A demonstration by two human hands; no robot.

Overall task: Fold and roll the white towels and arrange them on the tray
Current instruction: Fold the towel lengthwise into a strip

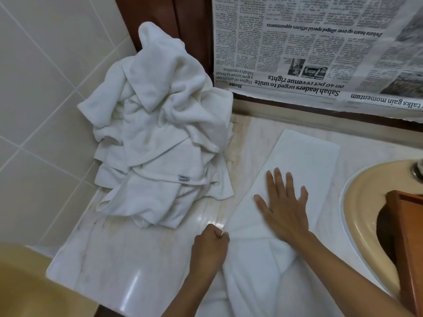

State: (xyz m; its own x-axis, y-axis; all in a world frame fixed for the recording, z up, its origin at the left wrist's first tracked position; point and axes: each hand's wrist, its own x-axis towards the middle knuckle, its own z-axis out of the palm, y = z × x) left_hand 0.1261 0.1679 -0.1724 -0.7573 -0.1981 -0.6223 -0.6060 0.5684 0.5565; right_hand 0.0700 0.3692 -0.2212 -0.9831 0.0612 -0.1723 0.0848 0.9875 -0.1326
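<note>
A white towel (299,163) lies folded into a long narrow strip on the marble counter, slanting from the far right toward me, its near end hanging over the front edge. My right hand (282,204) presses flat on the strip's middle with fingers spread. My left hand (211,245) pinches the strip's left edge with curled fingers. A heap of several crumpled white towels (158,131) sits at the back left of the counter. The corner of a wooden tray (409,227) shows at the right edge, over the basin.
A beige sink basin (359,202) fills the right side, and another beige basin rim (29,282) shows at the bottom left. Newspaper (309,46) covers the wall behind. Tiled wall (39,88) stands at the left. Bare marble counter (109,255) lies before the heap.
</note>
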